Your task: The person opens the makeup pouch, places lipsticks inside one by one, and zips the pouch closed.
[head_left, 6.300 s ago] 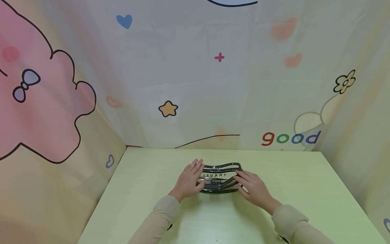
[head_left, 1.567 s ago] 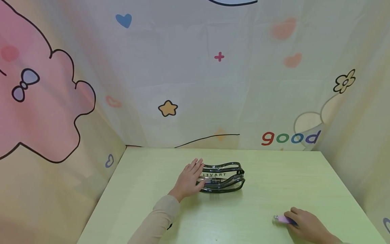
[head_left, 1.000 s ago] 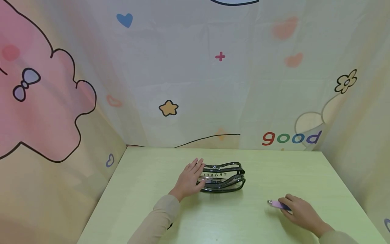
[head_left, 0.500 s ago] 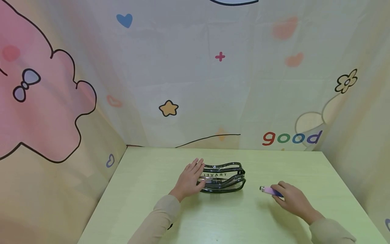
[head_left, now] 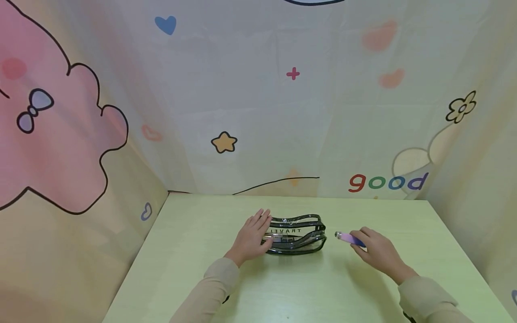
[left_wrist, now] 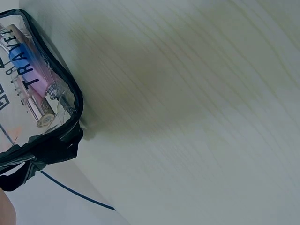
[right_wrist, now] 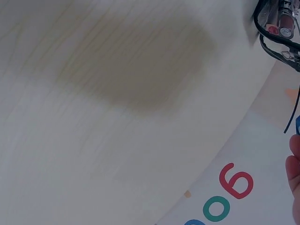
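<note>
A clear pouch [head_left: 296,245] with black trim and "TRAVEL" lettering stands on the table. Flat against its left end rests my left hand [head_left: 247,241], fingers straight. Through the pouch wall, the left wrist view reveals a blue-and-pink tube [left_wrist: 33,70] and a shiny cylindrical tube [left_wrist: 41,110]. My right hand [head_left: 379,252] pinches another pink-and-blue tube [head_left: 348,237] by its blue end. Its silvery tip points left at the pouch's right end, a short gap away. At the right wrist view's edge, only some fingers [right_wrist: 294,164] and a sliver of blue show.
The pale table [head_left: 194,224] extends around the pouch and both hands. Behind it hangs a printed curtain [head_left: 250,103], with more printed fabric at both sides.
My right hand was at the pouch's right end earlier, then appeared at lower right holding the tube. Since then it has moved up and left towards the pouch. My left hand stayed put.
</note>
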Demonstrator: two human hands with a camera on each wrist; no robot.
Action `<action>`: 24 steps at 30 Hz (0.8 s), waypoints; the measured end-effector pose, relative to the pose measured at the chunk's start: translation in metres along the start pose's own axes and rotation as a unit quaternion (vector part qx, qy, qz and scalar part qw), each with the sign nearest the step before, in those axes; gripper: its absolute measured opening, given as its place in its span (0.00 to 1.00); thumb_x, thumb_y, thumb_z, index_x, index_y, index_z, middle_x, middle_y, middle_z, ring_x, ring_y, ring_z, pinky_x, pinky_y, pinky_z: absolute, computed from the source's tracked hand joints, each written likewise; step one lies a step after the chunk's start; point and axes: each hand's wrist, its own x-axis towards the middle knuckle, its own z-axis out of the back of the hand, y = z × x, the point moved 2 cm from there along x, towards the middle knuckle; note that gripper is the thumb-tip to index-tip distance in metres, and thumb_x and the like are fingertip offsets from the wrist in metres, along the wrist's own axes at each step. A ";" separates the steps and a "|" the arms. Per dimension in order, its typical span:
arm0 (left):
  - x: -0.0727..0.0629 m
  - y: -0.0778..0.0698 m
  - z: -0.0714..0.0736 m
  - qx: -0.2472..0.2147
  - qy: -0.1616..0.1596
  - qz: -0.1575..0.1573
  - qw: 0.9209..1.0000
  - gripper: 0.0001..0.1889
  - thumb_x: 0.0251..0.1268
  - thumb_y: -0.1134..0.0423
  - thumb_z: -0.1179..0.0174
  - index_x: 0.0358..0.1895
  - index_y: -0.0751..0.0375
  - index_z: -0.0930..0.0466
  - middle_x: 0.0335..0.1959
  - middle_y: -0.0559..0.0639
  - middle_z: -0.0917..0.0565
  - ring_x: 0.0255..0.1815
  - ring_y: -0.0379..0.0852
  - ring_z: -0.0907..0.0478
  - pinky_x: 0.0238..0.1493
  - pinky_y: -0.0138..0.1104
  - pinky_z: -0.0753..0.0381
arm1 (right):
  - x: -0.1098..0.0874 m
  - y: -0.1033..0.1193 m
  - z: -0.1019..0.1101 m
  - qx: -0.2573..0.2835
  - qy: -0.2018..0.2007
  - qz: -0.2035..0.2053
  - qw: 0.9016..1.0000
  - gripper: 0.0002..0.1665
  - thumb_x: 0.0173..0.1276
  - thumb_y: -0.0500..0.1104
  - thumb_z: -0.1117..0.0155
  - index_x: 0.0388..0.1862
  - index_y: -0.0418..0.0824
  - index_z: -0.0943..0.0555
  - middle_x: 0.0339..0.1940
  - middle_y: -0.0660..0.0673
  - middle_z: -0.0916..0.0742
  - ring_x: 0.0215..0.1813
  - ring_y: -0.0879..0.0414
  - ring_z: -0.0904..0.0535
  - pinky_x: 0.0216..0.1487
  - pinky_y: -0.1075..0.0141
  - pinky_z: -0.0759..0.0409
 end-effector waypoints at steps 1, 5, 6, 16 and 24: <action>0.000 0.000 0.000 0.003 0.004 0.001 1.000 0.33 0.61 0.47 0.55 0.66 0.62 0.43 0.69 0.52 0.45 0.71 0.50 0.53 0.65 0.44 0.44 | 0.002 0.000 -0.001 0.000 0.003 -0.004 1.000 0.28 0.62 0.62 0.56 0.36 0.41 0.21 0.26 0.50 0.22 0.24 0.64 0.32 0.24 0.69 0.27; 0.001 0.001 0.001 0.012 0.015 0.008 1.000 0.33 0.62 0.46 0.57 0.67 0.60 0.45 0.70 0.50 0.48 0.71 0.48 0.56 0.66 0.42 0.46 | 0.011 0.003 -0.003 -0.001 0.023 -0.028 0.999 0.17 0.52 0.48 0.34 0.39 0.40 0.21 0.28 0.49 0.21 0.26 0.62 0.30 0.27 0.66 0.24; 0.001 0.001 0.001 0.011 0.016 0.008 1.000 0.33 0.62 0.46 0.57 0.67 0.60 0.45 0.70 0.49 0.48 0.71 0.48 0.56 0.67 0.42 0.47 | 0.013 0.004 -0.003 0.000 0.026 -0.032 0.999 0.18 0.49 0.45 0.31 0.39 0.40 0.22 0.28 0.49 0.21 0.26 0.61 0.29 0.27 0.66 0.24; 0.001 0.001 0.000 0.008 0.015 0.008 1.000 0.33 0.62 0.46 0.58 0.67 0.59 0.46 0.70 0.49 0.48 0.71 0.47 0.56 0.66 0.42 0.46 | 0.037 0.014 -0.003 0.021 0.025 -0.057 0.998 0.21 0.45 0.41 0.29 0.40 0.40 0.22 0.29 0.46 0.21 0.28 0.58 0.27 0.31 0.62 0.21; 0.000 0.000 -0.002 0.000 0.022 0.010 1.000 0.33 0.62 0.47 0.56 0.67 0.60 0.46 0.71 0.49 0.50 0.72 0.47 0.58 0.67 0.43 0.47 | 0.051 0.027 -0.008 0.050 0.020 -0.053 0.997 0.19 0.47 0.41 0.30 0.40 0.38 0.22 0.30 0.46 0.21 0.30 0.57 0.26 0.33 0.61 0.21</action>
